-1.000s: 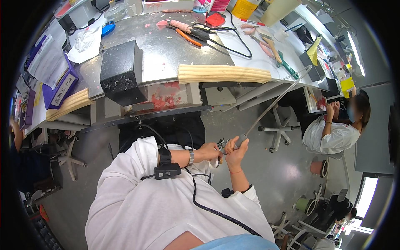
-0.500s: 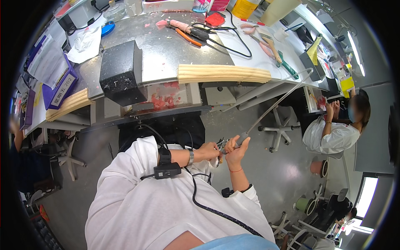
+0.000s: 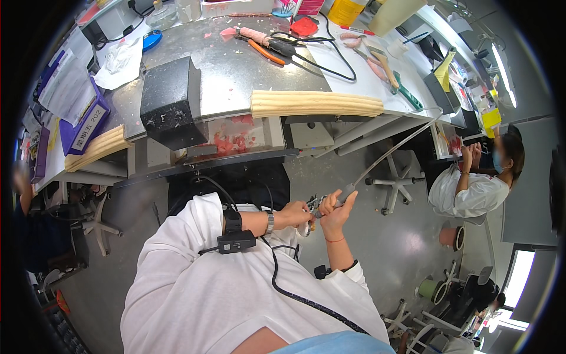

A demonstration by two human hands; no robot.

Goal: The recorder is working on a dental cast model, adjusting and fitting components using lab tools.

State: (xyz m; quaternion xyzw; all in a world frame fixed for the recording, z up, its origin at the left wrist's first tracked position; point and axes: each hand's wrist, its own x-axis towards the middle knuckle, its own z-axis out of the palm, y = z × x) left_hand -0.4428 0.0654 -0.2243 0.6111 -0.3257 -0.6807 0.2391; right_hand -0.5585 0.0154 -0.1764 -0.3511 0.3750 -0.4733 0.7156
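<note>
Right hand (image 3: 337, 207) clenched around a hose-fed handpiece (image 3: 330, 202) (grey hose (image 3: 389, 154)), left hand (image 3: 296, 213) pinching a small workpiece (image 3: 312, 206).

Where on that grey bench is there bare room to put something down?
Bare steel lies between the black box and the long cream strip. The far edge is crowded with orange-handled pliers, a black cable and white cloth. Both hands are occupied.

**Hand position below the bench**

My left hand (image 3: 293, 213) and right hand (image 3: 336, 211) meet over my lap, below the bench (image 3: 236, 76) edge. My right hand grips a slim handpiece (image 3: 346, 190); its grey hose (image 3: 392, 152) runs up to the bench. My left hand holds a small metal part (image 3: 312, 205), touching the handpiece tip.
</note>
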